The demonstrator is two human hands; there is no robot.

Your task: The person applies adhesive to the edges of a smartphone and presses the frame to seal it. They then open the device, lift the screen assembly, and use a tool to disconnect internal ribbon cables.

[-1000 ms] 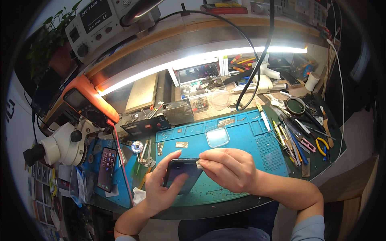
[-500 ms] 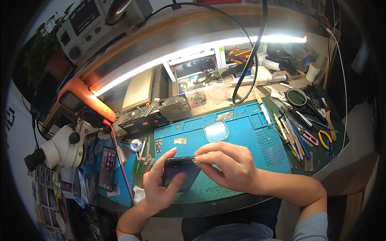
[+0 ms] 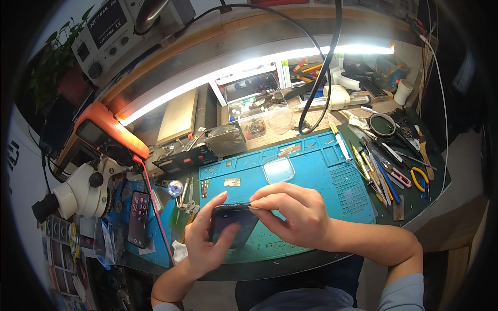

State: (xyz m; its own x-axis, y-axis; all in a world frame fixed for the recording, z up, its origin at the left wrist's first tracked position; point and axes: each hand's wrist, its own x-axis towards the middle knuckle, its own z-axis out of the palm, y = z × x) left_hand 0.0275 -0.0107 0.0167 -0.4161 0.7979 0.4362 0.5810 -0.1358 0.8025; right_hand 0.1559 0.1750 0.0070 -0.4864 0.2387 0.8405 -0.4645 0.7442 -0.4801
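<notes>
A dark smartphone is tilted up over the near part of the blue work mat. My left hand wraps around its left side, with the thumb across the front and the fingers behind. At the phone's upper right corner, my right hand has thumb and fingers pinched together against the edge. Whatever lies between those fingertips is too small or hidden to make out. Just beyond my hands, a clear shallow plastic dish sits on the mat, with a small flat metallic piece to its left.
Another phone, screen lit, lies at the left beside a white microscope and an orange multimeter. Along the right are pens, tweezers, yellow-handled pliers and a magnifying glass. A black cable hangs over the back.
</notes>
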